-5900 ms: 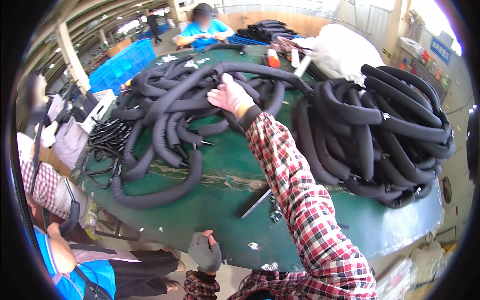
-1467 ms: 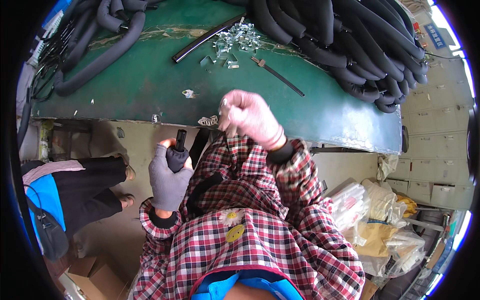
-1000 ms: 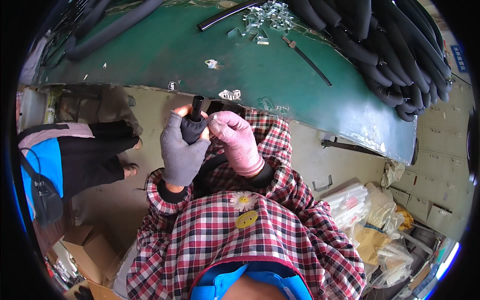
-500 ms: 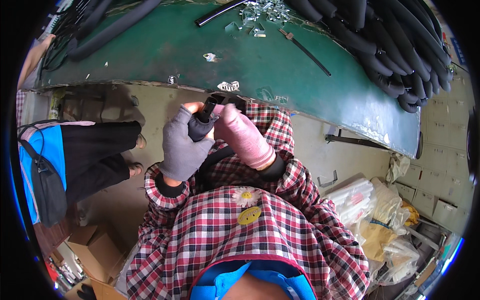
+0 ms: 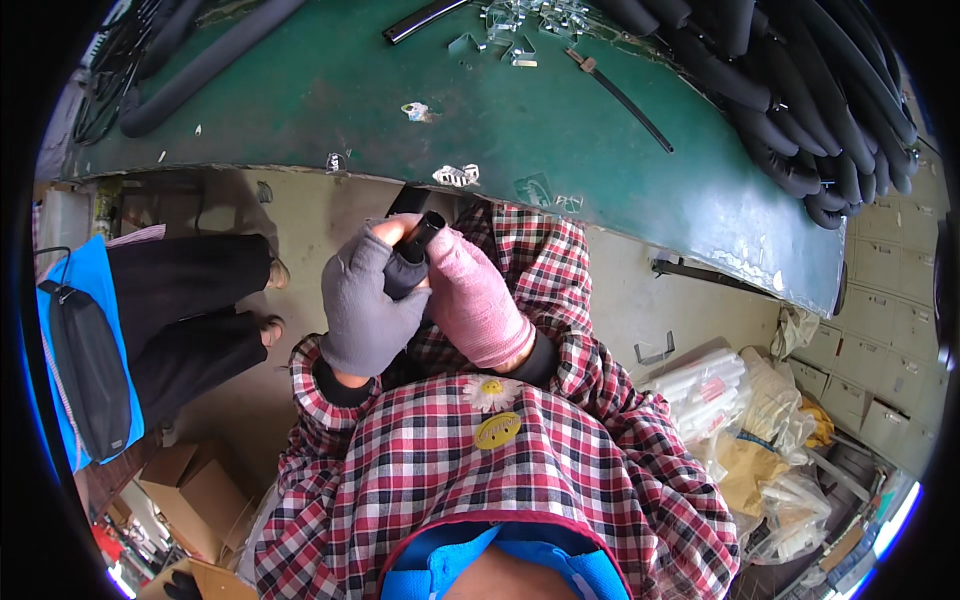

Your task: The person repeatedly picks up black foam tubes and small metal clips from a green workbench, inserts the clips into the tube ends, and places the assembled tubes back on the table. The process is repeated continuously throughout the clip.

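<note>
Close together at the near edge of the green table, both hands grip one black tube (image 5: 430, 226) that has a dark foam sleeve (image 5: 402, 276) around it. My left hand (image 5: 368, 305), in a grey fingerless glove, is wrapped around the sleeve from the left. My right hand (image 5: 476, 300), in a pink glove, closes on the same piece from the right, its thumb side against the tube. The tube's open end points up between the hands. Its lower part is hidden behind the gloves.
The green table (image 5: 330, 110) carries loose metal clips (image 5: 520, 45), a thin black strip (image 5: 630, 105) and a pile of foam-covered tubes (image 5: 790, 110) at right. A person in dark trousers (image 5: 190, 290) is at left, near a cardboard box (image 5: 195, 500). Plastic-wrapped bundles (image 5: 710, 390) lie at lower right.
My right hand has come down and round, closer to my left. The tube's end now leans more to the right. At far left, the other person's bare arm has gone out of sight.
</note>
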{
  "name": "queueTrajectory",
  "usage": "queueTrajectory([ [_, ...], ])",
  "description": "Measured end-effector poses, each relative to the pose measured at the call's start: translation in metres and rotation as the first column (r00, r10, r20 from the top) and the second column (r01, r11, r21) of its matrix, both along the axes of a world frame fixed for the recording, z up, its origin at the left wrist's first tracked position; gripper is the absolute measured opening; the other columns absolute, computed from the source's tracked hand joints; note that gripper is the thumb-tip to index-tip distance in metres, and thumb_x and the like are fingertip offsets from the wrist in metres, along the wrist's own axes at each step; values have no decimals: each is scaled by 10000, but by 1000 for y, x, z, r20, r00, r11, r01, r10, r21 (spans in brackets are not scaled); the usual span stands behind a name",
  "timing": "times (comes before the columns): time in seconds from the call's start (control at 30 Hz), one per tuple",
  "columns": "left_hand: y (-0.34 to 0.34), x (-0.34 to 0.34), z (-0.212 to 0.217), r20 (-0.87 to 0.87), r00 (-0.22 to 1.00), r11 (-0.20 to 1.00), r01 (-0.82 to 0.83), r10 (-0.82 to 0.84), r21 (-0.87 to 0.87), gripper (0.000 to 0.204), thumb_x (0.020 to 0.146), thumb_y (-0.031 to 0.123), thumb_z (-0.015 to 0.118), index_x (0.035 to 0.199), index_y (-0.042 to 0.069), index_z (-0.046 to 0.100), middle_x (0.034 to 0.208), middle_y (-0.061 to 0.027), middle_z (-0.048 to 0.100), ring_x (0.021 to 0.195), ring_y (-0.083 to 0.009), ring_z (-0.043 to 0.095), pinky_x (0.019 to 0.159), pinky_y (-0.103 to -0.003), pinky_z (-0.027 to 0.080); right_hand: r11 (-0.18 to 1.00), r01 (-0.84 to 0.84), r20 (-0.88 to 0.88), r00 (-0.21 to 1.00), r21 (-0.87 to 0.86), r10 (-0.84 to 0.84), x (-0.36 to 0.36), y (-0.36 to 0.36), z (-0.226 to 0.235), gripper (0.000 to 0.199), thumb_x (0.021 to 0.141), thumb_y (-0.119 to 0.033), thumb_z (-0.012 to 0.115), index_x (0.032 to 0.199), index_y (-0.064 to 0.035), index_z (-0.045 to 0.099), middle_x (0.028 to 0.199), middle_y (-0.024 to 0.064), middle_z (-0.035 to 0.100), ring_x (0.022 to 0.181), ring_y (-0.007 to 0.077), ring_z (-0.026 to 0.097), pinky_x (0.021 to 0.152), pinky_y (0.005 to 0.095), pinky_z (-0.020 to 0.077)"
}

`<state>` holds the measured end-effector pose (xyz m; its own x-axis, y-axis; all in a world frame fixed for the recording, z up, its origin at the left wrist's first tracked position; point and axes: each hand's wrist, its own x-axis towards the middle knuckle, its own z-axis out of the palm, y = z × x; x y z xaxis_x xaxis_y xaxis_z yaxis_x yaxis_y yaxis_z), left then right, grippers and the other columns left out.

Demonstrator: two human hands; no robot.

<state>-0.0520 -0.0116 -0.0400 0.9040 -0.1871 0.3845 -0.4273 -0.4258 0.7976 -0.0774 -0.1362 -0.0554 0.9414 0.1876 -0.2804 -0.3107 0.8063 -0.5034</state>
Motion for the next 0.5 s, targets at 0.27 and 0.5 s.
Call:
queueTrajectory([
  [0.27, 2, -6, -2, -102, 992, 997, -65, 68, 34, 383, 737, 15, 744, 1105, 43, 641, 906, -166, 676, 815, -378, 680, 702, -420, 531, 964, 85, -52, 993, -253, -102, -6, 10, -21, 344, 1023, -301, 640, 1200, -5, 630, 947, -67, 586, 807, 23, 486, 709, 187, 410],
  [0.5, -2, -6, -10, -46, 997, 997, -59, 61, 50, 386, 740, 26, 742, 1114, 35, 643, 927, -181, 681, 848, -396, 677, 732, -434, 540, 950, 100, -65, 990, -296, -124, -7, 5, -27, 325, 1038, -256, 613, 1231, 4, 627, 968, -66, 596, 809, 23, 503, 715, 181, 421],
])
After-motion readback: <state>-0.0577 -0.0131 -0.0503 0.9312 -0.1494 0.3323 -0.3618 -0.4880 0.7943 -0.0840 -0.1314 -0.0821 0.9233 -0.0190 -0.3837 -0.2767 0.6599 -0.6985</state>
